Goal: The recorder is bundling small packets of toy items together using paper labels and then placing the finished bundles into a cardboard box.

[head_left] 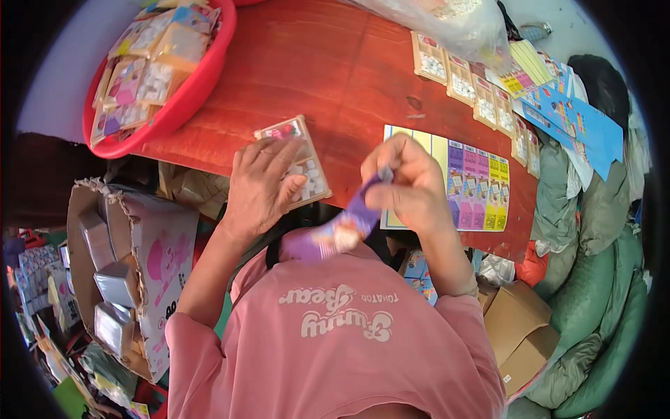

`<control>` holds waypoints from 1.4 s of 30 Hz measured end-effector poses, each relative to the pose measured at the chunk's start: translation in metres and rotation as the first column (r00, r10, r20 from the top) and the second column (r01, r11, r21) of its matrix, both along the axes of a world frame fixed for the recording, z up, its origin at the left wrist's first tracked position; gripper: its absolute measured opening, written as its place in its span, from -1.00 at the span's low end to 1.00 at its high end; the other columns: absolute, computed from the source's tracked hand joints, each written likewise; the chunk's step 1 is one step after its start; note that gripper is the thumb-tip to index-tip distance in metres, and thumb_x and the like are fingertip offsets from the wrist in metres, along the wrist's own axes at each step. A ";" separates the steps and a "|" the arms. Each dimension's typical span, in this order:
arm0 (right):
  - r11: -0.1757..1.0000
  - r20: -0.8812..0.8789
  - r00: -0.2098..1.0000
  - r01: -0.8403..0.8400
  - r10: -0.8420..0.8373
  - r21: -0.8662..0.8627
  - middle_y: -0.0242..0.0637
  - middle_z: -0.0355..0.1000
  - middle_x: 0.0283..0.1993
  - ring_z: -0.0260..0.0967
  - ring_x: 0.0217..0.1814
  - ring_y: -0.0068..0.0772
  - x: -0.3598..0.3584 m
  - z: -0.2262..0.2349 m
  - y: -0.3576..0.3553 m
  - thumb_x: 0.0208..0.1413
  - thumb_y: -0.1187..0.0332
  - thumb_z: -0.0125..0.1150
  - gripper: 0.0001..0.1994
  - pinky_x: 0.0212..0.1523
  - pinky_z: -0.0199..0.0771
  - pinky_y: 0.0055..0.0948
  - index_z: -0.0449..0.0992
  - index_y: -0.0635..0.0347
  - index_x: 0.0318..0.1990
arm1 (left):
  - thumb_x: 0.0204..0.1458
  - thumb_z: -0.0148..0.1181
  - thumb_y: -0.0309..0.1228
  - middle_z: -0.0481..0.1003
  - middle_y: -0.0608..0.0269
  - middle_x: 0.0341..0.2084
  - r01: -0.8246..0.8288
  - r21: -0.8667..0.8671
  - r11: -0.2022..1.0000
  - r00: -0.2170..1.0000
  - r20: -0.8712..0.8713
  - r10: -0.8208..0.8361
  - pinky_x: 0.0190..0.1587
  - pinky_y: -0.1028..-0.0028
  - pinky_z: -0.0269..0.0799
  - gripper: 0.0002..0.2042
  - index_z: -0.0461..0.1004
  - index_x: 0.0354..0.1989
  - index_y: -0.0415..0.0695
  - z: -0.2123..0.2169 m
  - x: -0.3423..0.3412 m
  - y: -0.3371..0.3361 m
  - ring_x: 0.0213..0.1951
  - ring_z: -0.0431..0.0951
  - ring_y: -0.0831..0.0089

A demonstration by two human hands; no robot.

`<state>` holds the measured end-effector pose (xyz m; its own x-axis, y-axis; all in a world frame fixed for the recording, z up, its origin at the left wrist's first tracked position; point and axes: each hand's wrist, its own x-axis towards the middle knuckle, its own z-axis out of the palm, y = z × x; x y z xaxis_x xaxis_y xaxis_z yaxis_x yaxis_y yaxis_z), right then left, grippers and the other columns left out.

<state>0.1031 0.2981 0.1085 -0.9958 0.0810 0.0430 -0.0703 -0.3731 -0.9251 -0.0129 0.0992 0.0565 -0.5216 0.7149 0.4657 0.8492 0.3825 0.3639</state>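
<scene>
My left hand (264, 178) lies over a small wooden tray (322, 188) at the table's near edge, its fingers stretched out across the top. The tray has compartments: white pieces (304, 174) show in the lower part and red pieces or pictures (285, 130) in the upper part. Part of it is hidden under the hand. To the right, my right hand (408, 183) is closed in a pinch on one end of a purple printed strip (333, 235). The strip hangs toward my body, in front of the pink shirt, and is blurred by motion.
A printed sheet (479, 185) with purple, pink and yellow panels lies right of my right hand. Filled trays (460, 82) line the far right edge by a plastic bag (453, 28). A red basin (222, 59) of packed trays stands far left; a carton (164, 258) sits below.
</scene>
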 end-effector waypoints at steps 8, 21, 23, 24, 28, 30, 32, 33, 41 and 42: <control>0.923 0.126 0.941 0.332 -0.313 -0.193 -0.32 0.41 -0.28 0.42 -0.24 -0.51 -0.038 -0.042 -0.018 -0.01 0.57 0.20 -0.78 -0.30 0.50 -0.48 0.32 0.15 -0.23 | 0.20 -0.34 0.05 0.49 0.13 -0.23 -0.379 0.481 0.790 0.064 0.866 -0.496 -0.06 0.42 0.31 -0.41 0.37 -0.03 -0.27 -0.012 0.013 -0.039 -0.13 0.44 0.43; 0.913 0.070 0.914 0.403 -0.399 -0.062 -0.31 0.43 -0.32 0.43 -0.32 -0.54 -0.051 -0.042 -0.012 -0.01 0.57 0.20 -0.78 -0.33 0.46 -0.56 0.34 0.19 -0.21 | 0.03 0.17 -0.49 0.51 0.27 -0.35 -0.405 0.471 0.783 0.313 0.877 -0.366 -0.19 0.61 0.40 -0.78 0.43 -0.15 -0.30 -0.003 0.006 -0.031 -0.29 0.48 0.59; 0.926 0.123 0.922 0.375 -0.367 -0.046 -0.31 0.44 -0.33 0.43 -0.34 -0.55 -0.052 -0.048 -0.013 -0.03 0.58 0.23 -0.76 -0.33 0.45 -0.56 0.32 0.21 -0.22 | 0.04 0.17 -0.47 0.51 0.24 -0.37 -0.461 0.333 0.822 0.209 0.942 -0.264 -0.30 0.60 0.45 -0.78 0.42 -0.16 -0.31 -0.002 0.003 -0.033 -0.36 0.50 0.59; 0.918 0.151 0.906 0.394 -0.395 0.038 -0.31 0.43 -0.34 0.42 -0.35 -0.55 -0.052 -0.052 -0.015 -0.06 0.57 0.26 -0.73 -0.33 0.44 -0.57 0.30 0.21 -0.23 | 0.02 0.19 -0.47 0.52 0.21 -0.41 -0.515 0.344 0.785 0.217 0.939 -0.268 -0.43 0.62 0.47 -0.75 0.40 -0.15 -0.32 -0.006 0.003 -0.030 -0.43 0.51 0.60; 0.846 0.154 0.859 0.421 -0.488 0.328 -0.31 0.43 -0.39 0.39 -0.39 -0.59 -0.057 -0.069 -0.017 -0.15 0.53 0.36 -0.64 -0.34 0.42 -0.60 0.26 0.23 -0.25 | -0.01 0.23 -0.46 0.52 0.20 -0.47 -0.529 0.283 0.800 0.270 0.950 -0.157 -0.46 0.65 0.45 -0.72 0.38 -0.15 -0.33 -0.016 -0.007 -0.028 -0.48 0.50 0.62; 0.811 0.145 0.845 0.425 -0.514 0.402 -0.31 0.43 -0.40 0.38 -0.40 -0.60 -0.057 -0.072 -0.017 -0.17 0.52 0.38 -0.63 -0.34 0.41 -0.62 0.26 0.25 -0.27 | -0.03 0.25 -0.46 0.51 0.21 -0.52 -0.527 0.231 0.818 0.307 0.949 -0.070 -0.51 0.66 0.44 -0.71 0.37 -0.17 -0.33 -0.019 -0.010 -0.026 -0.52 0.49 0.63; 0.675 0.083 0.827 0.392 -0.557 0.625 -0.32 0.42 -0.40 0.37 -0.39 -0.63 -0.056 -0.073 -0.019 -0.18 0.50 0.39 -0.63 -0.35 0.38 -0.63 0.26 0.25 -0.30 | -0.03 0.25 -0.47 0.51 0.21 -0.54 -0.517 0.215 0.828 0.324 0.945 -0.043 -0.52 0.65 0.44 -0.71 0.37 -0.18 -0.33 -0.021 -0.012 -0.025 -0.53 0.49 0.63; 0.676 0.085 0.826 0.392 -0.557 0.625 -0.32 0.42 -0.40 0.37 -0.39 -0.63 -0.056 -0.073 -0.020 -0.18 0.50 0.39 -0.63 -0.35 0.38 -0.63 0.26 0.25 -0.30 | -0.04 0.25 -0.48 0.51 0.20 -0.57 -0.509 0.200 0.837 0.341 0.940 -0.018 -0.53 0.65 0.43 -0.71 0.36 -0.18 -0.34 -0.021 -0.012 -0.025 -0.55 0.49 0.63; 0.310 -0.127 0.848 0.322 -0.514 0.895 -0.17 0.40 -0.41 0.42 -0.36 -0.16 -0.061 -0.074 -0.036 -0.22 0.41 0.40 -0.60 -0.31 0.39 -0.28 0.26 0.24 -0.30 | -0.04 0.22 -0.51 0.49 0.16 -0.63 -0.506 0.028 0.862 0.407 0.889 0.211 -0.54 0.60 0.44 -0.79 0.30 -0.32 -0.29 -0.010 -0.008 -0.025 -0.57 0.52 0.59; 0.344 -0.098 0.864 0.298 -0.494 0.891 -0.14 0.40 -0.38 0.42 -0.32 -0.06 -0.061 -0.075 -0.040 -0.20 0.40 0.38 -0.62 -0.30 0.39 -0.23 0.25 0.22 -0.30 | -0.03 0.20 -0.52 0.50 0.15 -0.62 -0.514 -0.005 0.858 0.399 0.884 0.244 -0.54 0.59 0.45 -0.80 0.29 -0.34 -0.28 -0.009 -0.006 -0.030 -0.57 0.52 0.58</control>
